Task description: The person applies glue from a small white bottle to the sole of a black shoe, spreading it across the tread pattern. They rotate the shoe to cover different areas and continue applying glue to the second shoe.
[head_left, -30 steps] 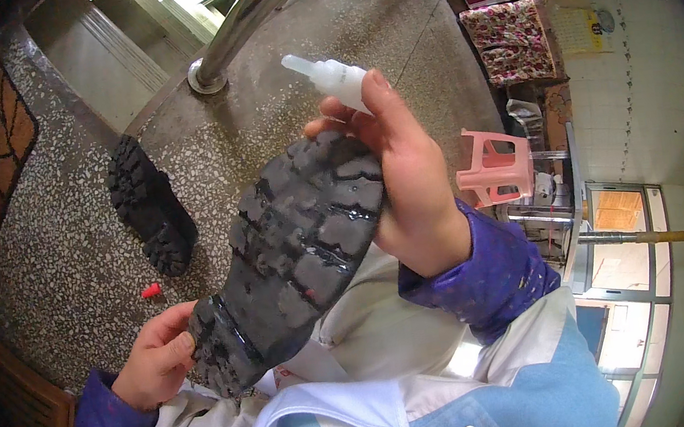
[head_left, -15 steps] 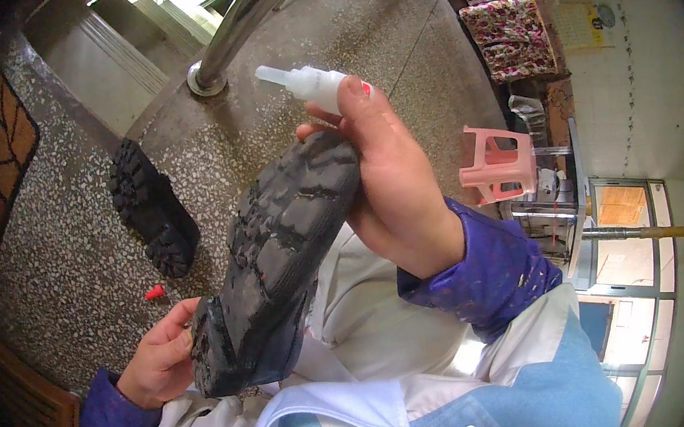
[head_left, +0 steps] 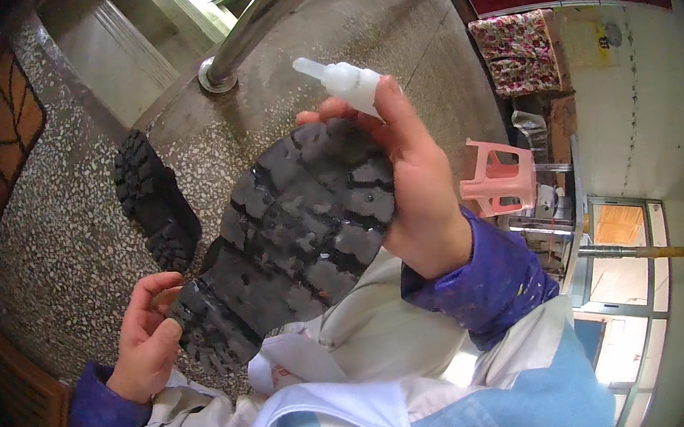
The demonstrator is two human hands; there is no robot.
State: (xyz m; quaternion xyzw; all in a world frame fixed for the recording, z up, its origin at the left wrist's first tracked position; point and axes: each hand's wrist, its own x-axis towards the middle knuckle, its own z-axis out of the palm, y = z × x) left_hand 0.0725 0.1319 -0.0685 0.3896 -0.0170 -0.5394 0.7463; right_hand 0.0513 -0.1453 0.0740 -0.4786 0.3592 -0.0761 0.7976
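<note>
A black shoe (head_left: 300,219) is held over my lap with its deeply treaded, worn sole facing me, toe to the upper right. My left hand (head_left: 145,344) is closed at the heel edge, thumb on the near side. At the toe end my right hand (head_left: 425,190) grips the shoe's edge. That same hand also pinches a small white squeeze bottle (head_left: 354,86) under its thumb, the long nozzle pointing to the upper left, clear of the sole. On the floor beyond the heel lies another black shoe (head_left: 154,201) on its side, tread showing.
Speckled stone floor (head_left: 64,247) spreads around me. Steps (head_left: 114,58) and a metal rail post (head_left: 218,73) stand at the far left. A pink plastic stool (head_left: 498,177) is at the right, near a flowered cloth (head_left: 515,54). A brown patterned mat (head_left: 11,126) lies at the left edge.
The shoe has turned so its sole faces me more fully. My right hand and the bottle have shifted right. The red cap on the floor is now out of sight.
</note>
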